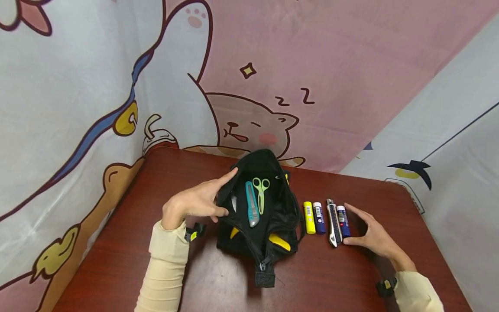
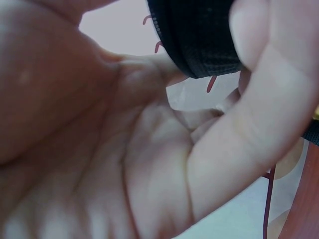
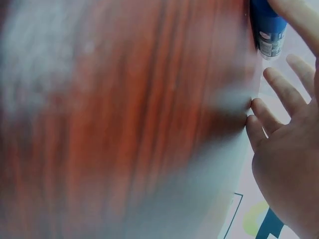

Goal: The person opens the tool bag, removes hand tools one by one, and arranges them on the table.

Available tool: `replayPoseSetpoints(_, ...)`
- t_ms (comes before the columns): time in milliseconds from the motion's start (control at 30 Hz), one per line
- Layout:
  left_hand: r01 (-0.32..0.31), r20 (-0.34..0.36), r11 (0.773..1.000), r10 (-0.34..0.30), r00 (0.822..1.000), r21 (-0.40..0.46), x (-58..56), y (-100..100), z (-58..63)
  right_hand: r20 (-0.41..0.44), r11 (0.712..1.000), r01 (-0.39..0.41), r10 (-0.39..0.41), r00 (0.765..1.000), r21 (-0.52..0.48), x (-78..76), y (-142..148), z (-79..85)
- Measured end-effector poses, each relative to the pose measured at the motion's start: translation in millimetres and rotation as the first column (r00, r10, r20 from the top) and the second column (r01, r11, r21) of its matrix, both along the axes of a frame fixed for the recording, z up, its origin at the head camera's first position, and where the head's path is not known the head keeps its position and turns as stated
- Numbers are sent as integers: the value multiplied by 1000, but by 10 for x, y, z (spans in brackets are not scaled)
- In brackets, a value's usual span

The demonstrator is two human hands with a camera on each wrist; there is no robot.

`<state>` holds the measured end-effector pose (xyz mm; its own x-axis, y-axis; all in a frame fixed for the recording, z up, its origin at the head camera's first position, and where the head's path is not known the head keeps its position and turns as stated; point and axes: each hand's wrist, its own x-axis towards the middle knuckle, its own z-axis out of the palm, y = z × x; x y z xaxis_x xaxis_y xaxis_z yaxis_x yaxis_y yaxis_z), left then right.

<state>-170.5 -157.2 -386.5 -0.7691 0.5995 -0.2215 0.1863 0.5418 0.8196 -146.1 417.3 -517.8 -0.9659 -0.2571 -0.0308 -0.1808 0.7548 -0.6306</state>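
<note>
A black zip pouch [image 1: 265, 268] with yellow patches lies unzipped on the table. My left hand [image 1: 200, 199] grips its left edge, and the black fabric [image 2: 199, 40] shows between the fingers in the left wrist view. Inside the pouch are a teal utility knife [image 1: 251, 204] and light green scissors [image 1: 261, 197]. My right hand [image 1: 370, 234] is spread beside a blue glue stick [image 1: 343, 221], thumb near its lower end and a finger near its white-capped top. In the right wrist view the fingers are loosely extended close to the blue stick [image 3: 269, 30].
Left of that glue stick lie a silver and black utility knife [image 1: 334, 223], another blue glue stick [image 1: 319, 218] and a yellow stick [image 1: 309, 218], in a row right of the pouch. The brown table [image 1: 319, 277] meets a cartoon-printed cloth [image 1: 351, 86] at the back.
</note>
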Motion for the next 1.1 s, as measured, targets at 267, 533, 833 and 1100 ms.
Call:
replayPoseSetpoints(267,6,0,1000,-6,1000,10,1,9,2,-27,997,18,-20,999,-69,59,-64,95)
replayPoseSetpoints(533,1,0,1000,-1,1000,5,-2,5,2,-187,986,104,-128,974,-133,84,-316,338)
replayPoseSetpoints(833,0,2,1000,0,1000,6,-1,6,-10,-389,965,90,-184,903,-246,28,-901,668)
replayPoseSetpoints(1100,-3,-11,1000,3,1000,-7,-14,29,7,-512,891,-22,-241,825,-454,-29,-1605,861)
